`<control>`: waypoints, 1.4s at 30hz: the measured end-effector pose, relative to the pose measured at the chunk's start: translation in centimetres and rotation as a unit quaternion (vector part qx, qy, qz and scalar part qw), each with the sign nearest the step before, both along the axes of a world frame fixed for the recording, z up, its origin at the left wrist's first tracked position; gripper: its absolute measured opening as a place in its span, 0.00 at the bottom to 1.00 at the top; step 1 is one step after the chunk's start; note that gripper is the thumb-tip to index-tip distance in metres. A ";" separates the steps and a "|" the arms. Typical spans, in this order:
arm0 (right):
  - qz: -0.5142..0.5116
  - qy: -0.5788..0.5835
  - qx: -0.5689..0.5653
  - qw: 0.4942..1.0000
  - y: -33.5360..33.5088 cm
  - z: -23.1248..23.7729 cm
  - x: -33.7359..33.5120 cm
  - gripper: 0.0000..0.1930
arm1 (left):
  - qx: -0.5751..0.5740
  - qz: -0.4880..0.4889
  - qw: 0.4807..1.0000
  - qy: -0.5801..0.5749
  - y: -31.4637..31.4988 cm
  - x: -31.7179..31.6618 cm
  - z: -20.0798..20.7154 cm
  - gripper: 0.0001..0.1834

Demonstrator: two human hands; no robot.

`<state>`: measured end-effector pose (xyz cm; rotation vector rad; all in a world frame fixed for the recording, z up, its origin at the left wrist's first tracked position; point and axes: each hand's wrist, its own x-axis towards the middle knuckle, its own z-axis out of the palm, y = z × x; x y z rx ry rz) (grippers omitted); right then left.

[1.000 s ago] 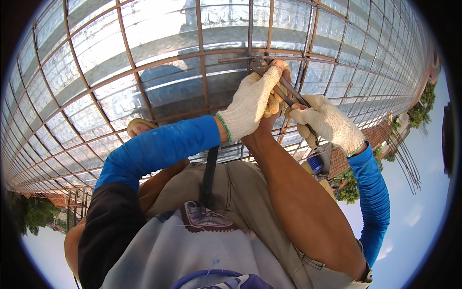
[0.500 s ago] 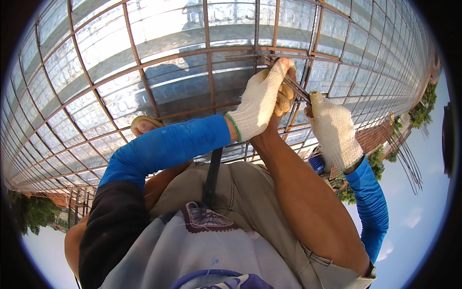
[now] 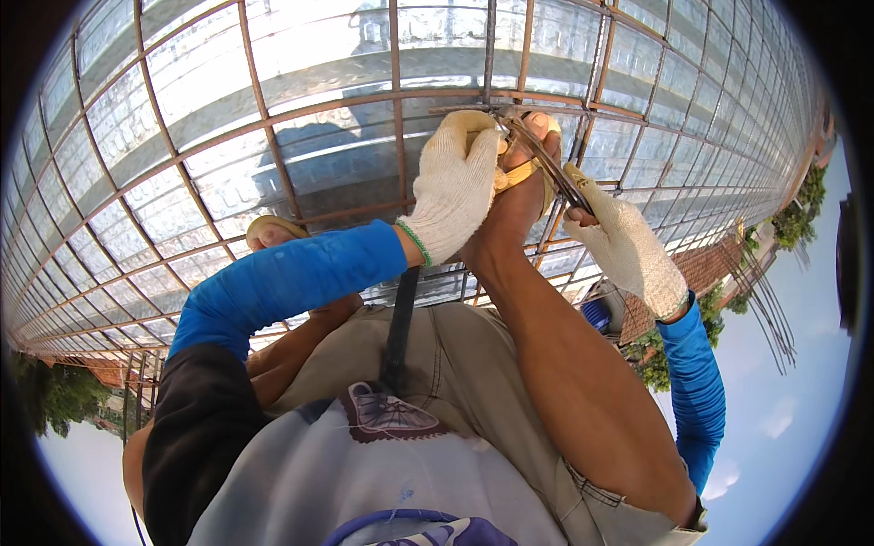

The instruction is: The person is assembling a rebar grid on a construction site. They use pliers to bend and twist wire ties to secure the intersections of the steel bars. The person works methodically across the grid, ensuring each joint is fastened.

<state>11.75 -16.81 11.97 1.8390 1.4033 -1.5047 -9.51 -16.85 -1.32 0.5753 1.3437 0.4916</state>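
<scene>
My left hand (image 3: 453, 187), in a white knit glove, curls its fingers over a crossing of rusty rebar (image 3: 397, 146) on the grid. My right hand (image 3: 626, 247), also gloved, grips the dark handles of metal pincers (image 3: 546, 166). The pincers' head sits at that same crossing, just above my left fingers. My right foot (image 3: 519, 196) in a yellow sandal presses on the bars right under both hands. My left foot (image 3: 273, 231) stands on a lower bar to the left.
The rebar grid lies over ribbed shiny metal sheeting (image 3: 209, 109) that fills the upper view. A black strap (image 3: 401, 318) hangs between my knees. Past the grid's right edge are red roofs (image 3: 706, 268), trees and bundled bars (image 3: 769, 314).
My right hand has turned the pincers a little at the crossing. My left hand has stayed curled on the same spot, and the feet have not shifted.
</scene>
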 end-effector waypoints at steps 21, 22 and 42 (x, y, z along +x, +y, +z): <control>-0.037 0.010 -0.054 0.998 0.7 -0.2 0.1 0.25 | -0.169 -0.075 0.970 -0.159 0.9 -0.6 1.0 0.20; -0.022 0.000 -0.052 0.998 0.9 -0.1 -0.2 0.25 | -0.164 -0.066 0.970 -0.165 0.8 -0.6 1.0 0.19; 0.157 -0.179 0.027 0.971 0.1 1.0 -3.8 0.38 | -0.259 0.130 0.899 -0.329 -0.5 2.2 -0.3 0.18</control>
